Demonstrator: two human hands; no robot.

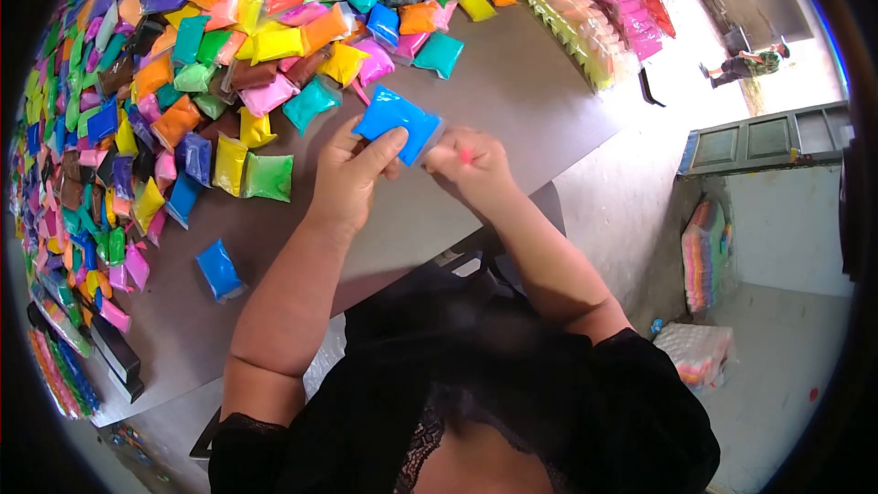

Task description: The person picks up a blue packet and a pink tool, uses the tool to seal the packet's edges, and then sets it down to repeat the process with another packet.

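Blue packet (395, 122) in both hands; coloured packets (183, 82) heaped beyond.

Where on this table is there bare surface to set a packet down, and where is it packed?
Bare table lies beyond the hands, between the teal packet and the stacked packs at the far edge. More lies between the lone blue packet and the left hand, which holds a blue packet with the right hand. The loose heap is packed.

2 hands (352, 178), 1 blue packet (395, 121) held, 1 table (512, 91).
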